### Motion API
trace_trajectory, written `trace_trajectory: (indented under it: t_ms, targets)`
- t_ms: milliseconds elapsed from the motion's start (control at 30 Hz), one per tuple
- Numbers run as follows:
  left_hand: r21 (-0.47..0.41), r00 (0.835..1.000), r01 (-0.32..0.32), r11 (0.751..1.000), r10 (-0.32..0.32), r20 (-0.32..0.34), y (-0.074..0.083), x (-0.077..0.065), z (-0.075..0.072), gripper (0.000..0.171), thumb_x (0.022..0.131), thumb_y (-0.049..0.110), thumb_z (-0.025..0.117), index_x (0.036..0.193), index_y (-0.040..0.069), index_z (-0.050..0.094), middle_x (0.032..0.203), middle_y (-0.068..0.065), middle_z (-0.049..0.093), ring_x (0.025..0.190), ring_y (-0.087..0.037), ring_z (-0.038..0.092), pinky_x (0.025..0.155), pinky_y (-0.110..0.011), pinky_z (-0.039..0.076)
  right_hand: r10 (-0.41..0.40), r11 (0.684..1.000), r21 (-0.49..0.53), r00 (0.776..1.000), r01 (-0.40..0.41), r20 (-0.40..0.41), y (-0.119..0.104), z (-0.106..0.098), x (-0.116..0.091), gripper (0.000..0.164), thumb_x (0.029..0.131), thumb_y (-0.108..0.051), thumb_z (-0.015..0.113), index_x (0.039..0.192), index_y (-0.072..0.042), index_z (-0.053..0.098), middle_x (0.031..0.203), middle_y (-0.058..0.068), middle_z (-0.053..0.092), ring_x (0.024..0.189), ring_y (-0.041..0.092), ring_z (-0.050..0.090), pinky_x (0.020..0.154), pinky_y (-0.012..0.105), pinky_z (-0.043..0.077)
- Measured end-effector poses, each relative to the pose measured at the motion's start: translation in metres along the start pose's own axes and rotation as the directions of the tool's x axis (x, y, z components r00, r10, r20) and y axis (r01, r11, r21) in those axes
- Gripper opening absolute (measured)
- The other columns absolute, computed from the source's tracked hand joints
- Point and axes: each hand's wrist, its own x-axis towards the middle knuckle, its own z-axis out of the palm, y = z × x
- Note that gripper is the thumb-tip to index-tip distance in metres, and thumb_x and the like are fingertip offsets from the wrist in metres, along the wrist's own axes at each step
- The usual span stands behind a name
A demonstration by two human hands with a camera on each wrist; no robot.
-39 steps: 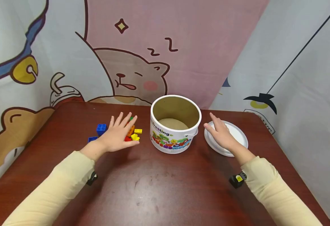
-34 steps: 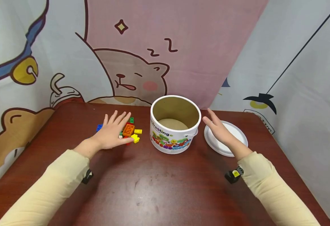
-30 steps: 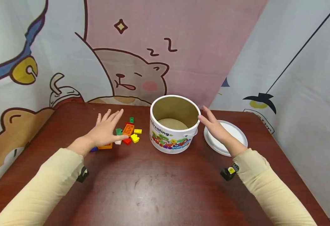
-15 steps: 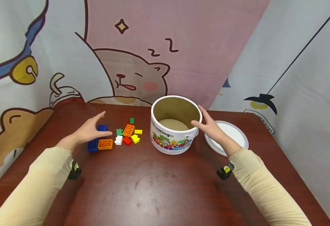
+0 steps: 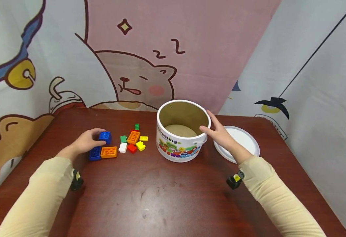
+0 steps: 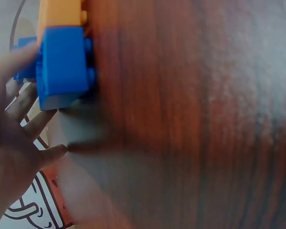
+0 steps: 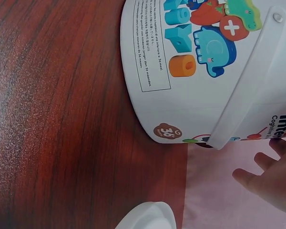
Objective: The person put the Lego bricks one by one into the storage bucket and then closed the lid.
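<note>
My left hand (image 5: 85, 141) pinches a blue toy brick (image 5: 105, 137), thumb in front and fingers behind. In the left wrist view, that brick (image 6: 26, 57) is partly hidden behind a nearer blue brick (image 6: 64, 67). Beside the hand on the table lie this second blue brick (image 5: 95, 153) and an orange brick (image 5: 109, 152). At the right rim of a round white bucket (image 5: 177, 152) is my right hand (image 5: 221, 135), its fingers spread and fairly straight; thumb and fingertips are right at the rim. The right wrist view shows the bucket's printed side (image 7: 205, 95) and white handle (image 7: 250, 78).
Several smaller bricks lie left of the bucket, among them a white brick (image 5: 123, 147), an orange brick (image 5: 133, 137) and a yellow brick (image 5: 140, 146). A white round lid (image 5: 247, 140) lies right of the bucket. A printed curtain (image 5: 220, 49) hangs behind the brown table (image 5: 161, 197).
My left hand has drawn back left from over the small bricks and closed on the blue brick. My right hand has moved left from over the lid to the bucket's rim.
</note>
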Motion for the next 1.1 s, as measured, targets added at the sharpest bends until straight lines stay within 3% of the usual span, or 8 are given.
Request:
trace_trajectory:
  t_ms: [133,533,700,967,1100]
  targets:
    - [-0.008,1.0,0.001,1.0,-0.001,-0.019,-0.004,-0.002,-0.001,0.049,0.091,0.02,0.06,0.13,-0.003,0.043,0.128,-0.031,0.048,0.116,-0.045,0.047,0.098,-0.06,0.038,-0.017,0.999,0.027,1.0,0.017,-0.001,0.0,0.001,0.0,0.083,0.091,-0.028,0.06,0.152,-0.014,0.006,0.157,0.017,0.01,0.137,0.038,0.029,0.112,0.051,0.025]
    - [-0.037,0.998,0.009,0.999,-0.011,-0.062,0.01,-0.006,-0.011,0.052,0.091,0.029,0.061,0.13,-0.001,0.044,0.127,-0.029,0.05,0.115,-0.042,0.05,0.097,-0.056,0.041,-0.028,0.999,0.03,1.0,0.029,-0.014,0.001,0.003,-0.002,0.078,0.092,-0.024,0.057,0.152,-0.016,0.007,0.157,0.016,0.009,0.138,0.037,0.027,0.113,0.052,0.022]
    - [-0.041,0.994,-0.029,0.999,0.025,-0.102,0.028,-0.005,-0.022,0.055,0.09,0.036,0.061,0.129,0.001,0.046,0.122,-0.025,0.055,0.111,-0.037,0.052,0.097,-0.055,0.041,-0.027,0.999,0.031,1.0,0.028,-0.016,0.0,0.002,-0.003,0.078,0.092,-0.023,0.056,0.152,-0.017,0.006,0.157,0.016,0.011,0.137,0.037,0.029,0.112,0.052,0.023]
    - [-0.053,0.994,-0.055,0.997,0.049,-0.101,0.065,-0.004,-0.035,0.056,0.089,0.04,0.06,0.13,0.004,0.047,0.12,-0.022,0.056,0.11,-0.033,0.052,0.097,-0.053,0.039,-0.007,1.0,-0.011,1.0,0.007,-0.017,0.0,0.002,-0.002,0.08,0.091,-0.027,0.057,0.152,-0.018,0.005,0.157,0.015,0.01,0.14,0.037,0.021,0.112,0.056,0.02]
    - [-0.055,0.992,-0.073,0.996,0.067,-0.104,0.082,-0.005,-0.041,0.056,0.089,0.042,0.06,0.13,0.005,0.048,0.121,-0.02,0.056,0.111,-0.033,0.051,0.097,-0.053,0.04,-0.011,1.0,0.006,1.0,0.011,-0.014,0.002,0.002,0.0,0.08,0.092,-0.026,0.057,0.152,-0.017,0.005,0.157,0.016,0.011,0.139,0.038,0.025,0.112,0.055,0.021]
